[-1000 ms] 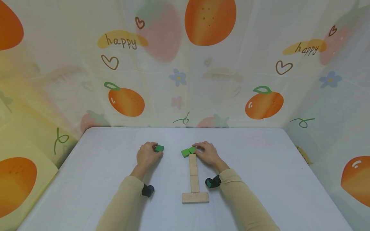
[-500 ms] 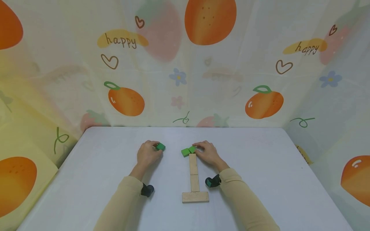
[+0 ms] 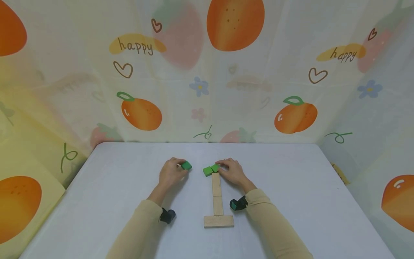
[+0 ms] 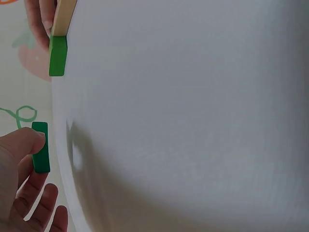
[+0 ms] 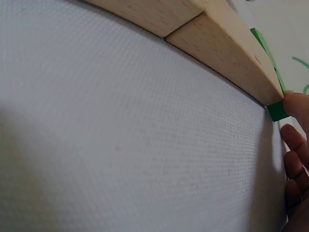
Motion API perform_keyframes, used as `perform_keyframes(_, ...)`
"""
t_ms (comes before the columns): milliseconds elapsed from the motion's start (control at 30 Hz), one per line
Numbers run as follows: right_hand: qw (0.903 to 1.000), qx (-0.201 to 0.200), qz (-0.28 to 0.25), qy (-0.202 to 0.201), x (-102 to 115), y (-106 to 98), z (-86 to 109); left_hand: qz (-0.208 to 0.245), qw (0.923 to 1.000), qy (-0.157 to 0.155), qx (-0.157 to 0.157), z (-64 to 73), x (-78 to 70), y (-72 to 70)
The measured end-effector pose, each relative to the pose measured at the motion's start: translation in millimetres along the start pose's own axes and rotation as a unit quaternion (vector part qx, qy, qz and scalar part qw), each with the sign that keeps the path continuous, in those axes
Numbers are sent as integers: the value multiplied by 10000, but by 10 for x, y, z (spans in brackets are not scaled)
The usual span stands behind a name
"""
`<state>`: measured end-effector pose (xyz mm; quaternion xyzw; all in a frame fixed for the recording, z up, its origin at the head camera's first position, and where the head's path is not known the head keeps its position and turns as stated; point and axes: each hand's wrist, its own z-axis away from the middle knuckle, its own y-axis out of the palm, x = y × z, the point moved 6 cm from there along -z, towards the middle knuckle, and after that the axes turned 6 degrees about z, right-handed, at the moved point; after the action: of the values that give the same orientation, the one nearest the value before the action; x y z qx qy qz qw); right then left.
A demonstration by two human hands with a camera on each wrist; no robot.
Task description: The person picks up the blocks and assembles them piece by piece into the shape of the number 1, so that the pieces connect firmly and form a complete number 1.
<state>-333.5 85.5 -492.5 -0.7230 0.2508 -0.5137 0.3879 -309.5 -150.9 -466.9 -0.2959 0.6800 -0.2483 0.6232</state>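
Note:
My left hand [image 3: 171, 172] pinches a dark green wooden block [image 3: 186, 165] between thumb and forefinger. The left wrist view shows this block [image 4: 42, 152] upright on its narrow side, the other fingers spread below it. My right hand [image 3: 233, 172] pinches a lighter green block [image 3: 215, 167] at the far end of a line of wooden blocks. A second light green block [image 3: 207, 171] lies against its left side. Seen from the right wrist, the thumb covers part of the green block [image 5: 278, 111] at the plank's end.
Two plain wooden planks [image 3: 216, 184] run end to end toward the person. A third plank [image 3: 218, 221] lies crosswise at their near end. All rest on a white table [image 3: 278, 162], with a fruit-printed cloth [image 3: 220, 118] hanging behind it.
My left hand has moved right with the dark green block, nearer to the light green blocks. The right hand and the laid-out blocks stay in place.

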Motion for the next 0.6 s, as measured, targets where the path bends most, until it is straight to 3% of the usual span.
perform_keyframes(600,10000,-23,6,2,27,-19,14,251,9982,261,471,111,-126,269)
